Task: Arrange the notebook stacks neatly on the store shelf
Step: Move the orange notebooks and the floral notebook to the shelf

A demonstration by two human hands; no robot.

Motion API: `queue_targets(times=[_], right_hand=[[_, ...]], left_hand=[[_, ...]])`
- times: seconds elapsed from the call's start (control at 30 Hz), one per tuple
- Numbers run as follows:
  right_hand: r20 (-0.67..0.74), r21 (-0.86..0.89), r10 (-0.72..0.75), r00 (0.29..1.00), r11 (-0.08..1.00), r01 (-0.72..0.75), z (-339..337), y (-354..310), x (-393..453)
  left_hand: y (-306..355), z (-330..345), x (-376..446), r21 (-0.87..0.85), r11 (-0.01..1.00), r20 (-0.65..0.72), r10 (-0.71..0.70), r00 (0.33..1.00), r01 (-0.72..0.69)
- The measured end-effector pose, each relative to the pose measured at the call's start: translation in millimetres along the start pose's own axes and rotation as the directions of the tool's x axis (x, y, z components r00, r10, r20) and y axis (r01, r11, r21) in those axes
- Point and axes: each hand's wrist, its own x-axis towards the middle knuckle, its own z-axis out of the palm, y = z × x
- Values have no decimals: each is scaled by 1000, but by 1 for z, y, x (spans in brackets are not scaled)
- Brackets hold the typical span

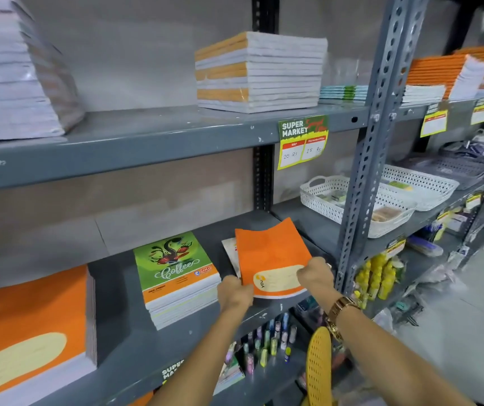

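Head camera looks down and forward at a grey metal shelf (123,341) in a store. Both hands hold one orange notebook (270,253) by its near edge. The left hand (234,291) is closed around the near left corner, and the right hand (316,273) is closed on the near right side, with the fingers over the cream label area of the cover. The notebook is bent a little upward in the middle and its far end is tilted up from the shelf. Under it, partly hidden, lies another notebook with a pale cover (230,253); I cannot tell how many lie there. A gold watch (340,310) is on the right wrist.

Just to the left of the hands, on the same shelf, stands a stack of notebooks with a green "Coffee" cover (173,271) on top; its edges are rather even. Farther left, well apart, is a bigger stack with an orange cover (29,323), cut by the picture edge.

On the shelf above there is a stack of white and orange notebooks (258,71) in plastic wrap, and at the far left a tall blurred stack (15,68). A green and yellow price tag (302,140) with the words "SUPER MARKET" hangs on the edge of that upper shelf. To the right, behind the perforated upright post (372,159), white plastic baskets (352,206) stand on the same level as the hands.
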Motion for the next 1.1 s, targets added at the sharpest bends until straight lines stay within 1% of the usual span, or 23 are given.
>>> queue_targets(times=[0.1, 0.2, 0.27, 0.33, 0.43, 0.57, 0.7, 0.8, 0.87, 1.03, 1.1], right_hand=[[-38, 99, -35, 999, 994, 39, -8, -16, -19], [-87, 102, -98, 991, 989, 107, -14, -34, -42], [-118, 108, -139, 983, 982, 152, -17, -49, -61], [-136, 135, -168, 976, 973, 186, -15, -63, -78], [-121, 168, -195, 973, 962, 213, -2, -85, -104], [-22, 278, -235, 972, 932, 232, 35, -116, -140], [76, 286, -308, 948, 918, 275, 79, -147, -180], [140, 294, -354, 925, 907, 303, 112, -166, -210], [191, 293, -389, 901, 899, 326, 132, -176, -227], [262, 260, -442, 858, 888, 378, 170, -193, -261], [291, 226, -460, 839, 885, 407, 183, -196, -268]], left_hand=[[2, -8, -2, -24, 993, -32, 118, 992, -119], [9, -29, -8, -47, 969, -86, 237, 968, -242], [11, -50, -12, -64, 957, -124, 275, 954, -284], [11, -72, -17, -91, 950, -148, 284, 947, -299], [-3, -107, -22, -98, 953, -202, 264, 943, -287], [-38, -162, -36, -113, 969, -310, 177, 934, -221], [-77, -220, -49, -80, 985, -399, 109, 910, -153], [-103, -260, -60, -121, 989, -447, 24, 894, -86], [-118, -283, -69, -130, 990, -470, -10, 882, -59], [-153, -323, -85, -101, 995, -526, -37, 850, -19], [-162, -331, -91, -111, 994, -530, -73, 845, 16]])
